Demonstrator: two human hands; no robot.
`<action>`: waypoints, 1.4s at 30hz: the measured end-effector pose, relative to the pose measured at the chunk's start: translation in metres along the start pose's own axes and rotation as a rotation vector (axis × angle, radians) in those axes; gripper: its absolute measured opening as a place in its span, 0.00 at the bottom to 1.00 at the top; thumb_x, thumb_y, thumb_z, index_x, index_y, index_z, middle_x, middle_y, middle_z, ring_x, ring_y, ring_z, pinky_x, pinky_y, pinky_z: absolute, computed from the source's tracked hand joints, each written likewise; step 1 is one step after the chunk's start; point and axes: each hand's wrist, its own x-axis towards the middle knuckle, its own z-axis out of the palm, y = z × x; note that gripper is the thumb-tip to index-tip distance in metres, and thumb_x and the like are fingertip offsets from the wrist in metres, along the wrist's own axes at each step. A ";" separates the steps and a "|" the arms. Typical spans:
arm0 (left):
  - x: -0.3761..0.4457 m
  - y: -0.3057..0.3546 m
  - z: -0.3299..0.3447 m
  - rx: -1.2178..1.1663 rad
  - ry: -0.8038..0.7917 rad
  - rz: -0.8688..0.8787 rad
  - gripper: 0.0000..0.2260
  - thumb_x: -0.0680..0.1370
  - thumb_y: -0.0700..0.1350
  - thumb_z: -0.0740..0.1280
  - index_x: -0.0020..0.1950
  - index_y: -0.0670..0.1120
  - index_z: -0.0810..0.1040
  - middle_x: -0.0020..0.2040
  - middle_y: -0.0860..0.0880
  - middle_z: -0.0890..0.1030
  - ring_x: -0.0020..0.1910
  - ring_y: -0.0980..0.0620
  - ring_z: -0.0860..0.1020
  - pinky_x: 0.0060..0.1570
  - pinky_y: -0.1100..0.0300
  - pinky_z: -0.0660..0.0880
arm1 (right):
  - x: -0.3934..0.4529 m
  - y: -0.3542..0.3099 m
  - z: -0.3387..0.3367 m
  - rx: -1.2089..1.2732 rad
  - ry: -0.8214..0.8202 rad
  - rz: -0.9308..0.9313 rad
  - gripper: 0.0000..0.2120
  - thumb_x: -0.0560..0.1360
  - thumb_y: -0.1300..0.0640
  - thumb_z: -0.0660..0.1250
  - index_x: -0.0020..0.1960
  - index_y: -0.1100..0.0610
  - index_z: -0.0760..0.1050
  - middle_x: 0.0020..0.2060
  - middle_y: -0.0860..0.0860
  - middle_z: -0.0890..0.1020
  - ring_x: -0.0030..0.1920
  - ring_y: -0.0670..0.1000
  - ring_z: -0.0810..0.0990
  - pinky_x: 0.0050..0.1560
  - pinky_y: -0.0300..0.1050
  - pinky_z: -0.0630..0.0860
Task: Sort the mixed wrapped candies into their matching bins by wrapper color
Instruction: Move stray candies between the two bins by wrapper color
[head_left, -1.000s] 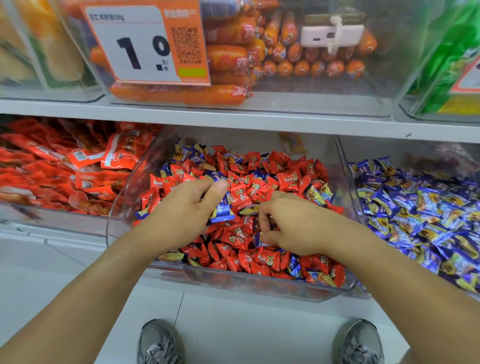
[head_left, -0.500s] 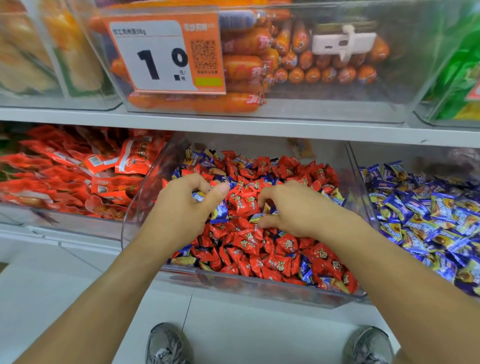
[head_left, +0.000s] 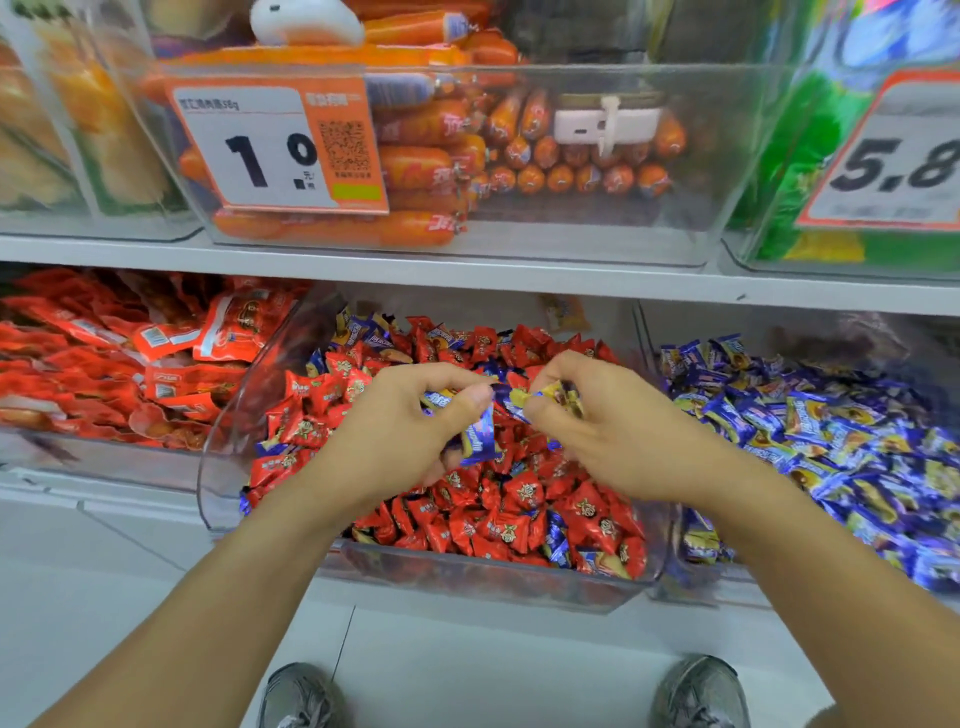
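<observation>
Reading "1.0", an orange price tag (head_left: 278, 148) hangs above the middle bin (head_left: 244, 415) of mixed red candies (head_left: 498, 514). Over it, the left hand (head_left: 384, 441) pinches blue candies (head_left: 478, 436); the right hand (head_left: 613, 431) pinches another blue-yellow candy (head_left: 545, 397). Farther right: the blue bin (head_left: 810, 421), a "5.8" tag (head_left: 893, 161).

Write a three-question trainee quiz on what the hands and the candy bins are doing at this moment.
1. True or false: both hands hold blue-wrapped candies above the middle bin.
2. Which bin looks like the place for the blue candies? A) the left bin of red packets B) the right bin of blue candies C) the upper bin of orange sausages
3. Fill in: the middle bin holds mostly ___ wrappers.

Key
1. True: the left hand grips blue candies, and the right hand pinches a blue and yellow candy.
2. B
3. red
</observation>
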 end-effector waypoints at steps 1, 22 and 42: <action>0.000 0.006 0.009 -0.072 -0.014 0.022 0.07 0.80 0.49 0.65 0.51 0.49 0.82 0.27 0.47 0.78 0.23 0.47 0.72 0.25 0.61 0.70 | -0.006 0.000 -0.002 0.105 -0.004 0.026 0.04 0.81 0.51 0.62 0.49 0.50 0.70 0.28 0.52 0.81 0.24 0.46 0.74 0.25 0.44 0.71; 0.040 0.061 0.159 0.653 -0.126 0.619 0.16 0.80 0.53 0.62 0.68 0.55 0.75 0.71 0.52 0.70 0.73 0.48 0.59 0.72 0.49 0.51 | -0.105 0.121 -0.099 0.040 0.482 0.233 0.16 0.72 0.51 0.76 0.55 0.36 0.78 0.57 0.47 0.78 0.63 0.46 0.74 0.64 0.41 0.68; -0.004 -0.059 -0.004 1.033 -0.140 0.258 0.23 0.73 0.65 0.56 0.52 0.50 0.79 0.60 0.46 0.76 0.55 0.45 0.77 0.53 0.50 0.76 | 0.008 -0.005 0.014 -0.541 -0.136 0.013 0.28 0.76 0.47 0.68 0.73 0.53 0.66 0.72 0.55 0.63 0.71 0.57 0.63 0.69 0.54 0.68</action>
